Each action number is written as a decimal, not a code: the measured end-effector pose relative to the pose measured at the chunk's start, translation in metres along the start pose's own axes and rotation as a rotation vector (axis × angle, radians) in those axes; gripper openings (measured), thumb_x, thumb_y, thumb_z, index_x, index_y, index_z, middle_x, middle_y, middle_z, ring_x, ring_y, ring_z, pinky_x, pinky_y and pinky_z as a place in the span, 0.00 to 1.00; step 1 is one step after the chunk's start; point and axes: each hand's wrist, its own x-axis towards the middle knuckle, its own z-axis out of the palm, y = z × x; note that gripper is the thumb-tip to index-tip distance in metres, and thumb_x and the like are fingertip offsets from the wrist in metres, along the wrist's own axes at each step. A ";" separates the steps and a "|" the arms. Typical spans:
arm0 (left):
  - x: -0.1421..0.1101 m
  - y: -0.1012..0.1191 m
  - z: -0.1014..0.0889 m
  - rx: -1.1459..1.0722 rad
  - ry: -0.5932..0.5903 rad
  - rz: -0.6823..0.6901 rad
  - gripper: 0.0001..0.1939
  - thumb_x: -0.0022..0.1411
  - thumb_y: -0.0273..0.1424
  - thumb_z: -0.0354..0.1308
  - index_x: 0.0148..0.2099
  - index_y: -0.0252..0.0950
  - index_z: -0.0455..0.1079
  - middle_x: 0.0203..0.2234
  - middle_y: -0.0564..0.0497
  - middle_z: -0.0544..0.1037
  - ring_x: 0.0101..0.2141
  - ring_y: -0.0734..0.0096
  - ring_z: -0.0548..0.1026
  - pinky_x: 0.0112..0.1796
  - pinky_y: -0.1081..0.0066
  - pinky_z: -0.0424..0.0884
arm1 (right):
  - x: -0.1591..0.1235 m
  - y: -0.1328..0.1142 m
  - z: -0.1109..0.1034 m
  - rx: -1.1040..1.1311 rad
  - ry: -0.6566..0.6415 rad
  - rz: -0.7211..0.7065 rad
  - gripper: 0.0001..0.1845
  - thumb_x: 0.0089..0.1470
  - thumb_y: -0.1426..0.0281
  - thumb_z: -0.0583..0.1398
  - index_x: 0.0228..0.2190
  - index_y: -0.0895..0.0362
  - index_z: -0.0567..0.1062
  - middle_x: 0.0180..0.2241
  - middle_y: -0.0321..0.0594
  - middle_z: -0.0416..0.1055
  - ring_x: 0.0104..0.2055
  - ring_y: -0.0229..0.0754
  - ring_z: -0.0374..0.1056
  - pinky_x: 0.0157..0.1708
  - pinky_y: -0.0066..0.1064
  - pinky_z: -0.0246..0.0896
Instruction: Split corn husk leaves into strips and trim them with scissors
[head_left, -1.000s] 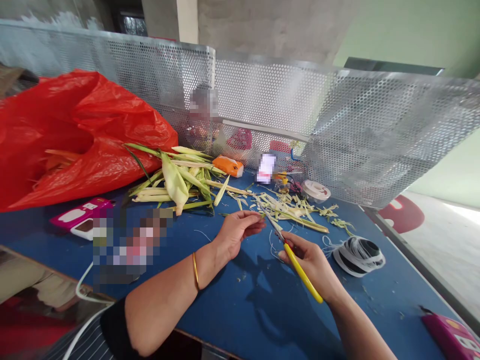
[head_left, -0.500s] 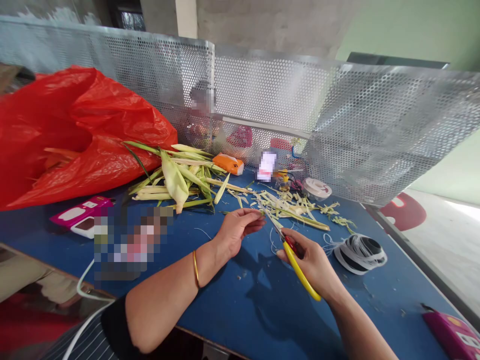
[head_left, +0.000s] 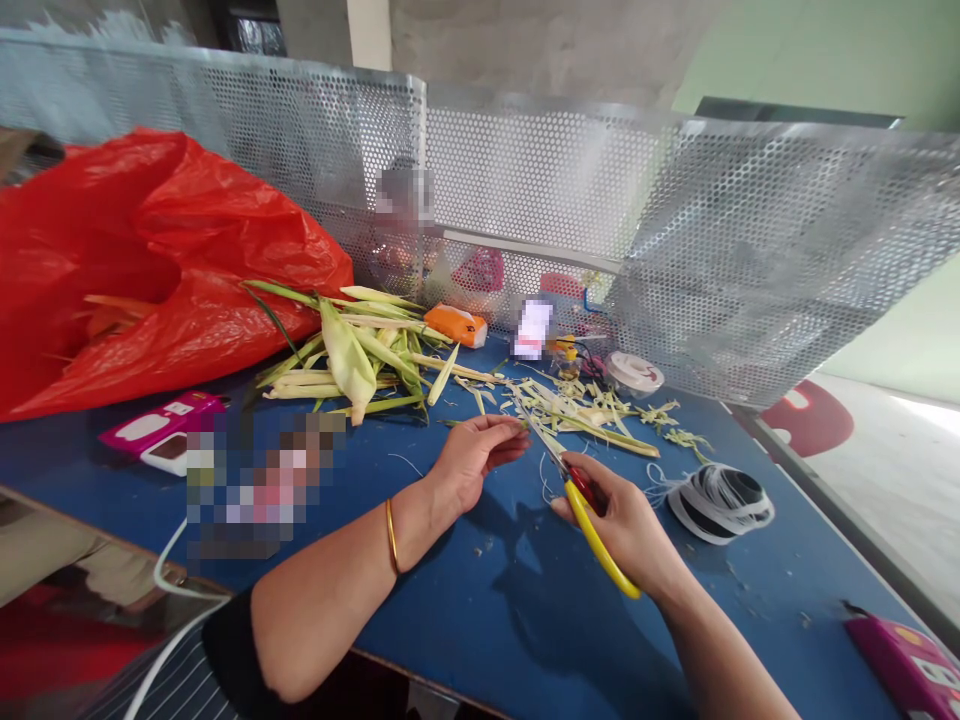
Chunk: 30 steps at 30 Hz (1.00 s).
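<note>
My left hand (head_left: 469, 462) is closed in a pinch above the blue table, with a thin green strip of corn husk (head_left: 523, 424) at its fingertips, mostly hidden by the fingers. Scissors (head_left: 600, 540) with yellow outer handles and red inside are gripped in my right hand (head_left: 619, 510). Their metal blades point away and to the left, with the tips right beside the left fingertips. Just beyond both hands lie many narrow husk cuttings (head_left: 600, 415). Further left is a heap of larger pale green corn husks (head_left: 349, 365).
A big red plastic bag (head_left: 247, 230) stands at the left. Along the back are an orange tissue pack (head_left: 456, 326), a lit phone (head_left: 533, 330) and a white tape roll (head_left: 634, 373). A spool of white string (head_left: 720, 503) sits right of my right hand. Perforated metal panels (head_left: 525, 180) border the table.
My left hand keeps its pinch in nearly the same spot. The scissors have shifted slightly in my right hand, and more of their red inner part shows. The view has tilted a little.
</note>
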 end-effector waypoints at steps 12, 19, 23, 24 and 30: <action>-0.001 0.000 0.001 0.007 0.006 0.000 0.02 0.53 0.23 0.65 0.31 0.30 0.75 0.26 0.46 0.81 0.28 0.71 0.80 0.32 0.75 0.74 | 0.000 0.000 0.001 0.066 -0.009 -0.018 0.32 0.46 0.57 0.66 0.51 0.59 0.74 0.32 0.37 0.73 0.33 0.42 0.67 0.35 0.29 0.64; 0.000 0.001 0.000 0.007 0.009 0.008 0.02 0.53 0.22 0.65 0.31 0.30 0.75 0.25 0.46 0.81 0.27 0.71 0.79 0.32 0.75 0.73 | -0.001 0.001 0.003 0.122 -0.002 0.003 0.33 0.46 0.57 0.66 0.51 0.60 0.75 0.31 0.38 0.74 0.33 0.42 0.67 0.31 0.29 0.63; 0.000 0.002 0.000 0.012 0.007 0.014 0.01 0.54 0.22 0.64 0.31 0.29 0.75 0.25 0.46 0.81 0.27 0.71 0.79 0.32 0.75 0.73 | 0.000 0.000 0.006 0.110 0.000 -0.041 0.28 0.47 0.56 0.65 0.47 0.60 0.78 0.27 0.36 0.71 0.29 0.40 0.64 0.28 0.28 0.60; 0.000 0.002 0.000 0.014 0.008 0.012 0.01 0.54 0.22 0.64 0.31 0.29 0.75 0.25 0.46 0.81 0.27 0.72 0.79 0.32 0.75 0.73 | 0.000 0.000 0.007 0.108 0.001 -0.057 0.27 0.47 0.56 0.65 0.46 0.60 0.78 0.26 0.35 0.71 0.28 0.39 0.64 0.28 0.28 0.60; 0.000 0.005 -0.001 0.063 0.016 0.016 0.03 0.52 0.25 0.66 0.32 0.31 0.76 0.27 0.47 0.81 0.27 0.74 0.78 0.28 0.77 0.71 | 0.005 0.003 -0.003 -0.167 0.190 0.064 0.28 0.51 0.51 0.60 0.46 0.57 0.77 0.25 0.36 0.72 0.27 0.41 0.66 0.26 0.29 0.57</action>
